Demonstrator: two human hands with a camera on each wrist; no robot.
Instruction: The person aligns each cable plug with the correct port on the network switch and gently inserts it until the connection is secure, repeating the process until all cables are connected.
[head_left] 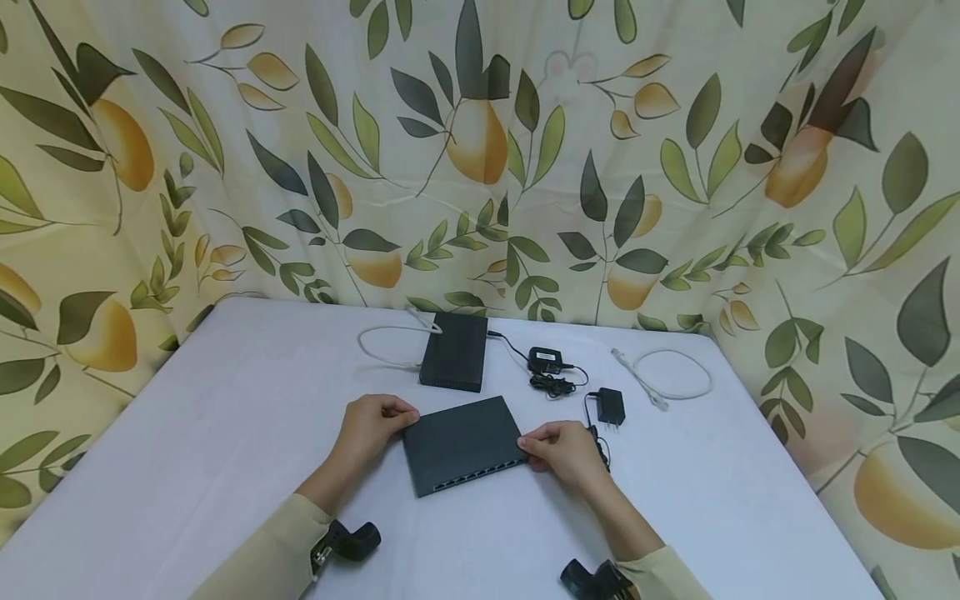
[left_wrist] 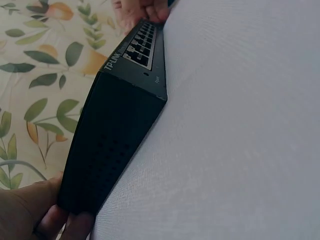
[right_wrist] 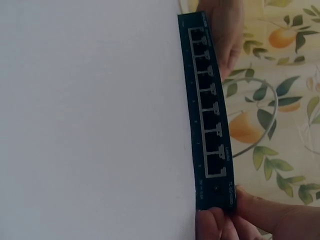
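Observation:
A dark flat network switch [head_left: 461,443] lies at the middle of the white table, its row of ports facing the near side. My left hand [head_left: 369,427] pinches its far left corner, thumb on top and fingertips at the lower edge. At the near right corner, my right hand [head_left: 568,450] pinches it the same way, next to the small round power socket [right_wrist: 217,188] seen in the right wrist view. TP-LINK lettering shows above the ports [left_wrist: 141,46] in the left wrist view. The ports hold no plugs.
Behind the switch stands a black box [head_left: 456,354] with a white cable [head_left: 375,332] and a thin black lead. To the right are a black adapter [head_left: 545,360] with coiled cord, a second plug adapter [head_left: 611,406] and a loose white network cable [head_left: 675,394]. A patterned curtain [head_left: 300,208] hangs behind.

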